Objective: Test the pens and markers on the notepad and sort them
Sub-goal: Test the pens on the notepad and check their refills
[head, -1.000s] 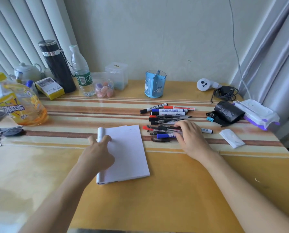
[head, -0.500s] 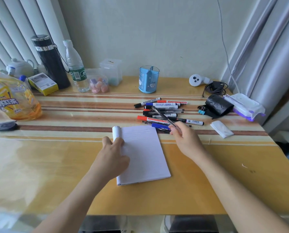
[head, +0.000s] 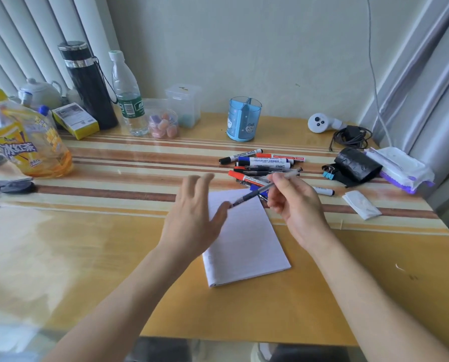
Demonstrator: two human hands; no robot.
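A white notepad [head: 247,246] lies open on the table in front of me. My right hand [head: 294,202] pinches a slim clear pen [head: 254,194] above the pad's top edge, its dark capped end pointing left. My left hand [head: 194,212] hovers over the pad's left side with fingers spread, its thumb near the pen's end. Behind the pad lies a pile of pens and whiteboard markers [head: 265,165] with black, blue and red caps. One more marker [head: 322,191] lies to the right of my right hand.
A blue divided pen holder [head: 244,118] stands at the back. Bottles, a flask [head: 87,84], a yellow box and a teapot crowd the back left. A black pouch [head: 356,165], binder clips, a wipes pack [head: 398,168] and a folded tissue [head: 361,205] lie at the right. Keys lie at the far left.
My right hand has lifted a pen out of the pile and brought it over the pad. My left hand has come off the notepad and risen toward the pen's end.
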